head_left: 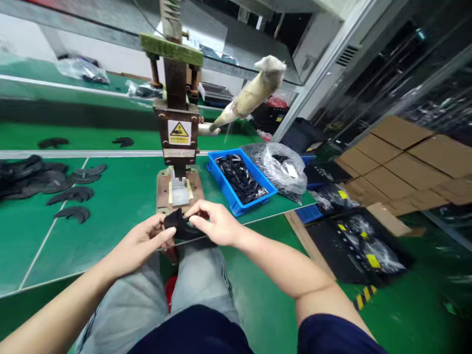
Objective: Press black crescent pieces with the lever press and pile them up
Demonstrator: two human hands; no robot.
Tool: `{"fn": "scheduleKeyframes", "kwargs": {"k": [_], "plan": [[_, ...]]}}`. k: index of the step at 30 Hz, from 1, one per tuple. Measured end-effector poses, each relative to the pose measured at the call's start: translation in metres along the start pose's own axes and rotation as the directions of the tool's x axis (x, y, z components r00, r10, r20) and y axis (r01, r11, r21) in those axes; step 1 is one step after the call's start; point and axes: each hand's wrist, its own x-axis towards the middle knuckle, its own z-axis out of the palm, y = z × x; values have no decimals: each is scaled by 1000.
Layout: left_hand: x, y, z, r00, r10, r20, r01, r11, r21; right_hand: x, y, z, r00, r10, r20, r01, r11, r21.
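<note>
A curved black part (179, 225) is held between both hands at the table's front edge, just in front of the hand press (179, 132). My left hand (145, 239) grips its left end between thumb and fingers. On its right side my right hand (212, 222) pinches with thumb and forefinger; whether a smaller piece lies between those fingertips is too small to tell. Behind the hands is the press's metal base (179, 191). A blue tray (236, 204) of small black pieces stands to the right of the press.
Black curved parts (33, 177) lie piled at the left, with several loose ones beside them. The press's wrapped lever (250, 96) slants up to the right. A clear plastic bag (282, 169) is beside the tray. Cardboard boxes (401, 167) stand at the right.
</note>
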Motion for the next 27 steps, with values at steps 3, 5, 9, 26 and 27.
{"fn": "scheduleKeyframes", "kwargs": {"k": [3,5,9,26,27], "plan": [[3,-22,-1,999,1,-50,5,992,125,22,5,-38,997,54,-64,-65,979,-192],[3,-36,-1,997,30,-72,-12,973,231,43,10,-66,987,89,-132,-130,926,-355],[1,-59,5,987,143,-71,-99,897,432,102,22,-133,947,87,-309,-259,776,-575],[1,-66,6,941,338,16,-270,722,637,150,75,-225,891,333,-309,-425,369,-827],[0,-66,5,943,333,16,-267,724,636,138,80,-219,884,391,-256,-407,373,-834]]}}
